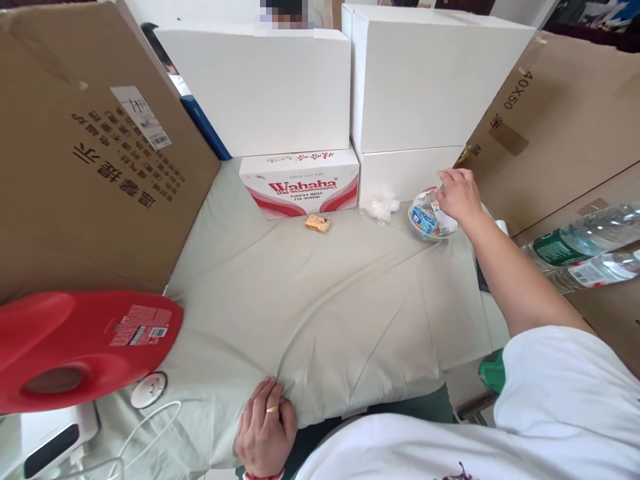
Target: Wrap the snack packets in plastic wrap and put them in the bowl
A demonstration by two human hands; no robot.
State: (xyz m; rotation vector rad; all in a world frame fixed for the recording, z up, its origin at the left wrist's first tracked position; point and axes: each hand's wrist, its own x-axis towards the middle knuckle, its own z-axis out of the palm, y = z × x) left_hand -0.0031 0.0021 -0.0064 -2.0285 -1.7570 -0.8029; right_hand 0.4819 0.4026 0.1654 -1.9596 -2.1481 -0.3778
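At the far right of the table, my right hand (459, 195) reaches over the rear right of a clear plastic bowl (419, 232). Its fingers are bent down, with the thumb close to the bowl's contents; what they grip, if anything, is hidden. Inside the bowl lie a blue wrapped packet (424, 220) and a pale printed packet (443, 219). Left of the bowl is a crumpled clear plastic wrapper (381, 207). My left hand (266, 427), with a ring on one finger, rests on the cloth at the near edge, fingers loosely curled together.
A wrapped snack (317, 223) lies before a Wahaha carton (305, 187). White boxes (415, 80) stand behind. Brown cardboard (85, 153) walls the left, more cardboard (565, 127) the right. A red jug (85, 347) and white cable (150, 427) are near left; water bottles (585, 240) lie right.
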